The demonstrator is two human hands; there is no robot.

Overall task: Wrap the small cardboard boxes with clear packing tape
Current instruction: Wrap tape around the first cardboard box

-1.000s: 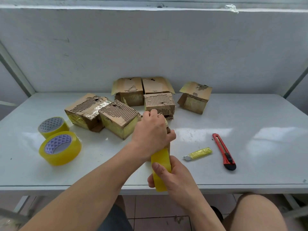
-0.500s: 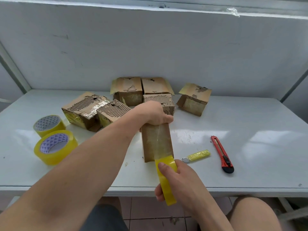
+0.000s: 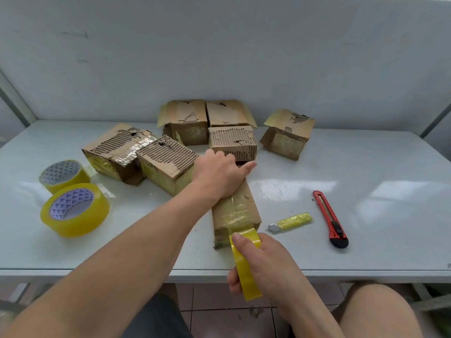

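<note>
On the table (image 3: 366, 191) near its front edge lies the box (image 3: 235, 215), pinned flat by the left hand (image 3: 219, 174) so tape lays smooth. Right hand (image 3: 266, 262) has its grip curled round the roll (image 3: 244, 267), pulling toward the body, likely to keep the strip taut

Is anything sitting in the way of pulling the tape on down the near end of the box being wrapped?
Nothing visible does. The right hand grips the yellow tape roll at the near end of the long brown cardboard box, over bare white table edge. The left hand presses the box's far end.
</note>
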